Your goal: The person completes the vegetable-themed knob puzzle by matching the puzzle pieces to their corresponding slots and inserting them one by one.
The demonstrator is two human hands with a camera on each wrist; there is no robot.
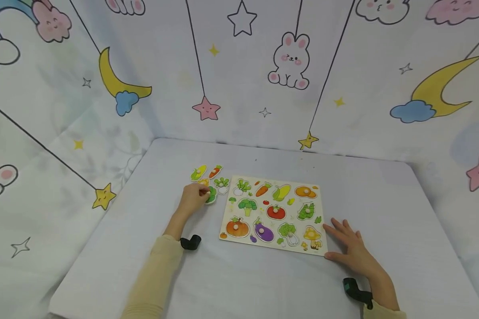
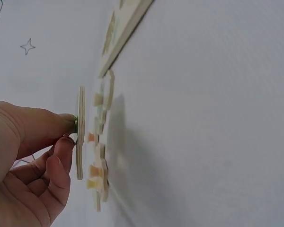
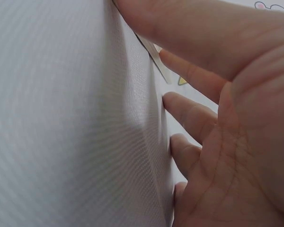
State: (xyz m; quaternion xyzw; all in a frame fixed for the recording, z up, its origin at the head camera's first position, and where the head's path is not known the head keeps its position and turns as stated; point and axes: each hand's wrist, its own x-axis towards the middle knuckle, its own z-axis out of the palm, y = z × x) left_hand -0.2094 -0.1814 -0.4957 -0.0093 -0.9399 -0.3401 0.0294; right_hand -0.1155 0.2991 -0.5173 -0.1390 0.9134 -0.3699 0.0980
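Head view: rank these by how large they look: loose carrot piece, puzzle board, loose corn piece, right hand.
1. Puzzle board
2. Right hand
3. Loose corn piece
4. Loose carrot piece

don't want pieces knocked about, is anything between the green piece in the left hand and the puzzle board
Nothing visible blocks the direct way: only tabletop shows between the green piece in the left hand and the left edge of the puzzle board. A leafy white piece lies near the board's far left corner.

I see the board (image 1: 292, 217) between my left hand (image 1: 194, 196) and right hand (image 1: 353, 252); loose corn (image 1: 198, 173) and carrot (image 1: 215, 172) lie beyond the left, radish (image 1: 221, 185) towards the board.
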